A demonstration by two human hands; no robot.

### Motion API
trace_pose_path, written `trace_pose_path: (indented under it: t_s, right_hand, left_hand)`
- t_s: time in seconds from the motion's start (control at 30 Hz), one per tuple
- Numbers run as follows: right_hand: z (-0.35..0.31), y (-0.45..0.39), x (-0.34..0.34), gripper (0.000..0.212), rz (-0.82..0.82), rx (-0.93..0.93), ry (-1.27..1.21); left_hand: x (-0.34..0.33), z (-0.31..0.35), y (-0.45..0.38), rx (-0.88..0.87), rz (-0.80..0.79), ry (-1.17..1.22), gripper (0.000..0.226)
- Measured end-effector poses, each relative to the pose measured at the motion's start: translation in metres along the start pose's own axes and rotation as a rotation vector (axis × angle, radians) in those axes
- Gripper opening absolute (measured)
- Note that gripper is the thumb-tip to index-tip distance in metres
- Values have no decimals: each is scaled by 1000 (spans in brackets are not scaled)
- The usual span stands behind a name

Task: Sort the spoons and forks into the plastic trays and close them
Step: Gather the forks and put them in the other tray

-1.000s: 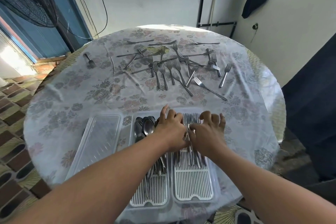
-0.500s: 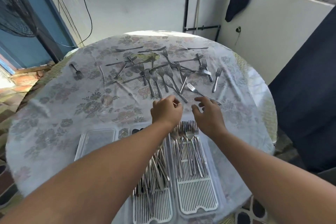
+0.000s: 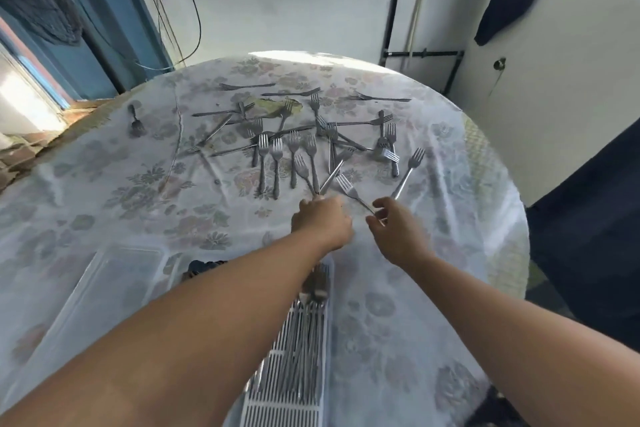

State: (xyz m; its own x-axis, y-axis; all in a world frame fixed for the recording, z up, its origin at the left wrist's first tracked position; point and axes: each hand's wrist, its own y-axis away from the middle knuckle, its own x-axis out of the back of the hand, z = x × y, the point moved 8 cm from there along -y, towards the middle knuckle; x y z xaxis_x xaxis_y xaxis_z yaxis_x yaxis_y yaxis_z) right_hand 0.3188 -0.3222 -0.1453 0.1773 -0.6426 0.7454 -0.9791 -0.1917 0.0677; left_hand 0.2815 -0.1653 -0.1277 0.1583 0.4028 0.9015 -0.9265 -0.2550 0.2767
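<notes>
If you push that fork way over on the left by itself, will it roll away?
Probably not: the lone fork looks flat and lies flat, so it should slide rather than roll. The glossy table cover may let it slip easily. It looks like stiff metal, unlikely to bend.

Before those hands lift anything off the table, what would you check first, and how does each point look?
1. Left hand has hold of fork handles: ok, fingers curl over the ends of two forks.
2. Right hand has a fork: ok, it pinches the handle of one fork.
3. A second fork in the right hand: cannot tell.
4. Room in the fork tray: ok, though mostly hidden by the left arm.
5. Loose forks left to sort: not ok, many remain.
6. Clear lid ready beside the trays: ok.
</notes>
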Motion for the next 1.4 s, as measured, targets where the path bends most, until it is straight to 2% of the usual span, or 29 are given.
trace_pose_path:
  t_s: [0.17, 0.3, 0.4, 0.47, 0.6, 0.7, 0.83, 0.87, 0.93, 1.0, 1.1, 1.23, 1.33, 1.4]
  right_hand:
    - [14, -37, -11, 41, -95, 12, 160]
    - [15, -46, -25, 28, -91, 26, 279]
    - [14, -51, -30, 19, -109, -14, 268]
    - [14, -54, -33, 20, -150, -36, 297]
    - [12, -55, -38, 23, -220, 4, 397]
    - [11, -56, -31, 10, -193, -5, 305]
    - [32, -68, 0, 14, -37, -219, -35]
    - [36, -72, 8, 18, -12, -251, -27]
    - [45, -83, 19, 44, 4, -288, 59]
    - [55, -96, 22, 53, -3, -308, 120]
    - [61, -111, 17, 38, -6, -301, 203]
    - [56, -114, 13, 47, 44, -304, 373]
    - [54, -117, 9, 40, 45, -293, 384]
    - [55, -118, 6, 32, 19, -284, 310]
  left_hand:
    - [-6, -8, -23, 94, 13, -123, 36]
    - [-17, -18, -42, 67, -28, -237, 33]
    - [-21, -20, -52, 41, 23, -294, 23]
    - [-19, -20, -57, 34, 87, -296, 20]
    - [-10, -33, -68, 157, 236, -134, 13]
    - [-6, -48, -74, 307, 315, 53, 18]
    - [-10, -64, -80, 462, 257, 206, 17]
    - [-11, -66, -80, 479, 226, 229, 15]
    - [-12, -69, -82, 499, 145, 259, 11]
    - [-14, -69, -84, 508, 72, 279, 11]
    - [-17, -70, -85, 509, 41, 281, 21]
    - [-17, -67, -86, 470, 167, 212, 44]
    - [-12, -59, -92, 391, 210, 113, 24]
    - [-14, -53, -97, 346, 159, 96, 18]
